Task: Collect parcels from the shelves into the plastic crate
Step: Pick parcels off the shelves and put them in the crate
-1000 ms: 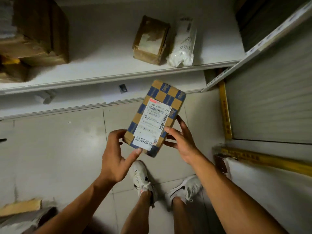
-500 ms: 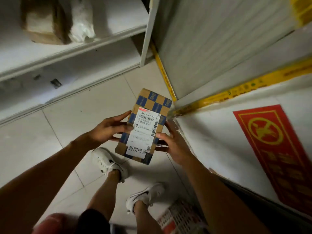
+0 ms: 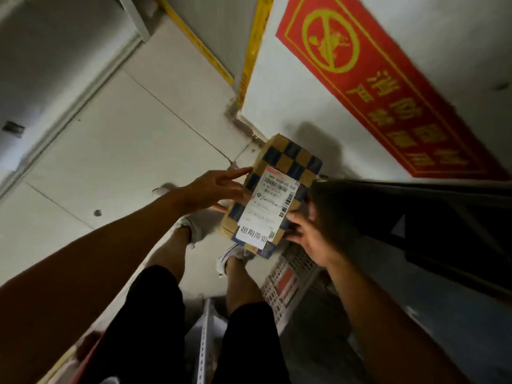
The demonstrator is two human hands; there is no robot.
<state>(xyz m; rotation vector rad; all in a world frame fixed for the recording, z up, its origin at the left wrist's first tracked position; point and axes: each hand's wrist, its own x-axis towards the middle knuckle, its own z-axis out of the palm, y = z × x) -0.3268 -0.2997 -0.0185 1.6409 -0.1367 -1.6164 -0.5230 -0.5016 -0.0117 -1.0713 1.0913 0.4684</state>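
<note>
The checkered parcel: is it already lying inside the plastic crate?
No, the checkered parcel is in the air between the left hand and right hand, above the white plastic crate.

parcel [image 3: 279,199] checkered, white label up, between my hands | left hand [image 3: 213,189] fingers straight on its side | right hand [image 3: 310,236] gripping its lower corner | crate [image 3: 288,281] below
</note>
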